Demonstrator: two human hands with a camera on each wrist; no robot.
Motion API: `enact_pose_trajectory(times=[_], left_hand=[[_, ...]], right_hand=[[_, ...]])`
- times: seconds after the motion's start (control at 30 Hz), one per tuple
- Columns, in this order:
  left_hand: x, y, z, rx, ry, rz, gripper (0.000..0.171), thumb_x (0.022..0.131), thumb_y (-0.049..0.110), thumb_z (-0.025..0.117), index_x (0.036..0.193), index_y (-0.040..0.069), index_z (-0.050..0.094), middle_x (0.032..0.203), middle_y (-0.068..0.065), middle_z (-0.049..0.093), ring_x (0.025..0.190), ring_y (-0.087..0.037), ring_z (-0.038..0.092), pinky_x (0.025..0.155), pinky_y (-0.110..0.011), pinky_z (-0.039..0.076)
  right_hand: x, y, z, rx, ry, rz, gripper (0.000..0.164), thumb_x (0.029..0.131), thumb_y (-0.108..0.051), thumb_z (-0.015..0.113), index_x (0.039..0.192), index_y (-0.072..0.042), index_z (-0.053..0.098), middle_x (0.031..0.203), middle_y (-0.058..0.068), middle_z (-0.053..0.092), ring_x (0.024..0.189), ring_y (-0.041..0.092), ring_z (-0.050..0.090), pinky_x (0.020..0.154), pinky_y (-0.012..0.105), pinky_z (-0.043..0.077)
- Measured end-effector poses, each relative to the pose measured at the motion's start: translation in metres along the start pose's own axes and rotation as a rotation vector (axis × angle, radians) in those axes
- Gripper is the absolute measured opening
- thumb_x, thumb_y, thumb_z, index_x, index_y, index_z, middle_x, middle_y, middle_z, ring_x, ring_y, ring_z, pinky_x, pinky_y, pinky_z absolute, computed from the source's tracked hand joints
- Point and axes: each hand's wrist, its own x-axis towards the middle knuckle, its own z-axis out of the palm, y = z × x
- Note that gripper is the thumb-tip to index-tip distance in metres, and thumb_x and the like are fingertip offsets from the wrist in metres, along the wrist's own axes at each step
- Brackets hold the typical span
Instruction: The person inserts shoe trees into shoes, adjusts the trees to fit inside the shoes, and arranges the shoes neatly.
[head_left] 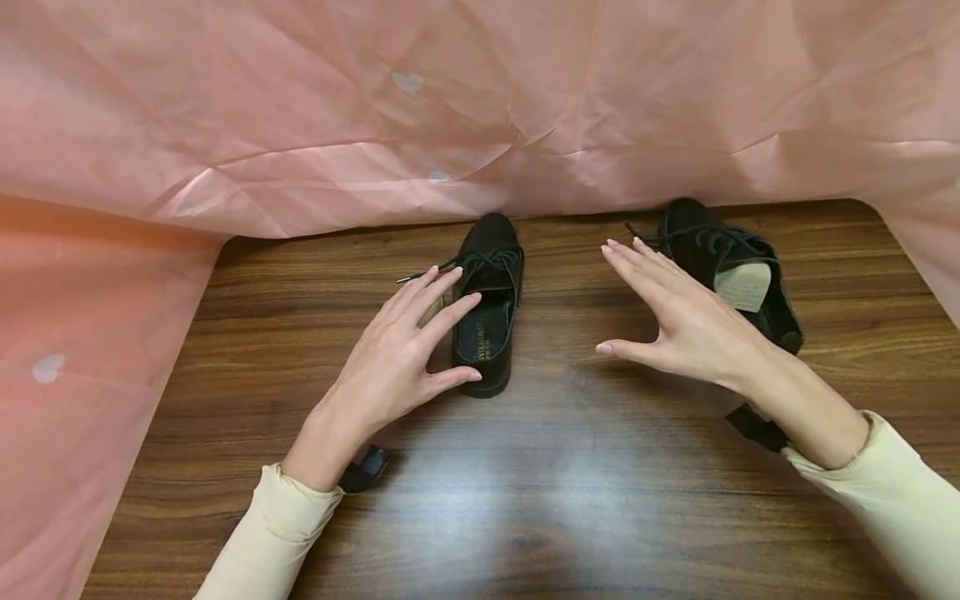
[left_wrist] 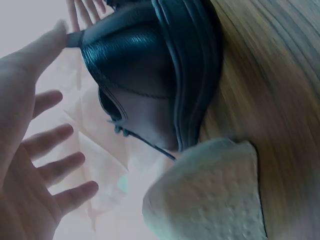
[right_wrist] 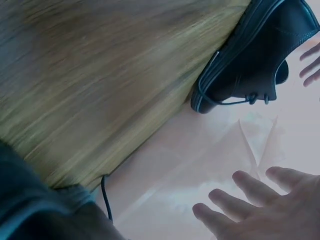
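A black lace-up shoe [head_left: 487, 333] stands in the middle with its toe pointing away, insole lettering showing inside. My left hand [head_left: 390, 354] hovers at its left side, fingers spread, thumb tip overlapping the heel rim in the head view. Beside that shoe, partly behind the fingers, lies a beige textured insert [left_wrist: 210, 190]. My right hand [head_left: 690, 321] is held in the air with straight fingers and the thumb apart, nothing in it. Partly covered by it is the second black lace-up shoe [head_left: 684, 229], turned slightly, with a beige piece [head_left: 742, 286] in its opening.
Brown wood-grain tabletop [head_left: 570, 500] lies under both shoes. Pink cloth with pale hearts [head_left: 562, 100] hangs along the back edge and down both sides. Dark wrist-camera parts [head_left: 365, 468] show under the left wrist, and a similar dark piece [head_left: 756, 427] under the right.
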Motion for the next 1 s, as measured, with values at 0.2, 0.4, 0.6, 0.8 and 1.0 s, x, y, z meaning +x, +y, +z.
enact_pose_trajectory(times=[0.2,0.4,0.6,0.8,1.0], left_hand=[[-0.008,-0.008,0.001,-0.022,-0.004,0.016,0.087,0.074,0.053,0.084,0.146,0.017,0.050,0.160,-0.008,0.031,0.147,-0.030,0.026,0.118,-0.050,0.027],[-0.012,-0.011,0.000,-0.030,-0.017,-0.012,0.089,0.073,0.053,0.084,0.147,0.017,0.050,0.160,-0.004,0.030,0.148,-0.028,0.026,0.117,-0.049,0.027],[-0.016,-0.017,-0.002,-0.075,-0.004,-0.049,0.088,0.073,0.050,0.086,0.146,0.019,0.051,0.159,-0.003,0.033,0.147,-0.028,0.028,0.116,-0.050,0.030],[-0.022,-0.026,-0.002,-0.102,-0.001,-0.084,0.096,0.069,0.048,0.089,0.150,0.018,0.046,0.157,-0.001,0.037,0.146,-0.027,0.029,0.117,-0.046,0.028],[-0.027,-0.034,0.000,-0.100,-0.021,-0.108,0.094,0.068,0.047,0.090,0.148,0.018,0.048,0.158,0.001,0.035,0.147,-0.027,0.028,0.114,-0.049,0.033]], right_hand=[[0.006,-0.003,0.010,-0.002,0.000,-0.040,0.104,0.080,-0.053,0.079,0.160,-0.017,0.022,0.164,0.004,0.022,0.150,0.030,0.019,0.122,0.041,0.015],[0.010,-0.005,0.017,0.002,0.007,-0.059,0.103,0.080,-0.053,0.079,0.159,-0.018,0.023,0.164,0.004,0.022,0.149,0.031,0.020,0.123,0.040,0.014],[0.017,-0.008,0.024,-0.001,0.000,-0.102,0.103,0.081,-0.056,0.077,0.160,-0.019,0.023,0.163,0.007,0.025,0.149,0.030,0.022,0.122,0.041,0.016],[0.027,-0.013,0.030,0.012,-0.005,-0.130,0.102,0.081,-0.057,0.076,0.160,-0.019,0.023,0.162,0.008,0.026,0.148,0.031,0.025,0.122,0.042,0.017],[0.035,-0.017,0.036,0.028,-0.003,-0.152,0.101,0.082,-0.057,0.075,0.159,-0.018,0.024,0.162,0.008,0.027,0.147,0.032,0.026,0.122,0.043,0.018]])
